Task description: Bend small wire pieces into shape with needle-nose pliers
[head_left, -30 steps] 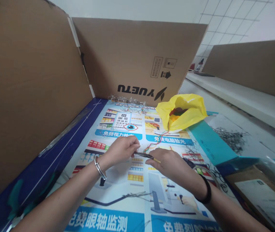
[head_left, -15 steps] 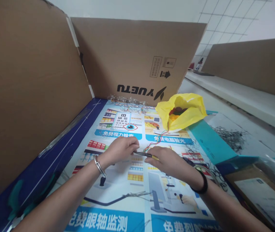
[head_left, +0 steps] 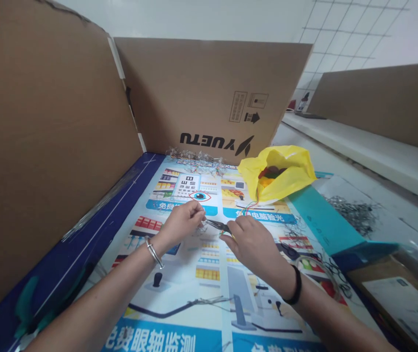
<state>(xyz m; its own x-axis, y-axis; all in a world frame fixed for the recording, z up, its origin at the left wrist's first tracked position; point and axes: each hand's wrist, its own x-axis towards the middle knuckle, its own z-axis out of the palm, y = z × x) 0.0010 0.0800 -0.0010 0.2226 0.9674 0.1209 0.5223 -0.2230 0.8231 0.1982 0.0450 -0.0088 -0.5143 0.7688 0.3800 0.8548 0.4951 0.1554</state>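
Note:
Near the middle of the printed sheet (head_left: 179, 264), my left hand (head_left: 185, 220) is closed in a pinch; what it holds looks like thin wire, too small to make out clearly. My right hand (head_left: 251, 239) is wrapped round pliers (head_left: 218, 225), whose dark jaws point left and reach the fingertips of my left hand. Fine wire shows just below the jaws. Behind my right hand, a yellow bag (head_left: 293, 181) lies open with red, dark and yellow-orange material inside, and thin coloured strands hang from its front.
Cardboard panels stand at the left (head_left: 47, 127) and back (head_left: 179, 88). Tangled wire (head_left: 194, 159) lies along the back panel, with more dark wire (head_left: 354, 212) at the right. Straight wires (head_left: 99, 205) lie at left. Green-handled tools (head_left: 27, 305) are at lower left, a box (head_left: 396, 293) at lower right.
The pliers' jaws now show more openly between my hands, and my right hand has turned slightly, fingers higher. The coloured strands by my right hand are less visible. The camera view has shifted slightly.

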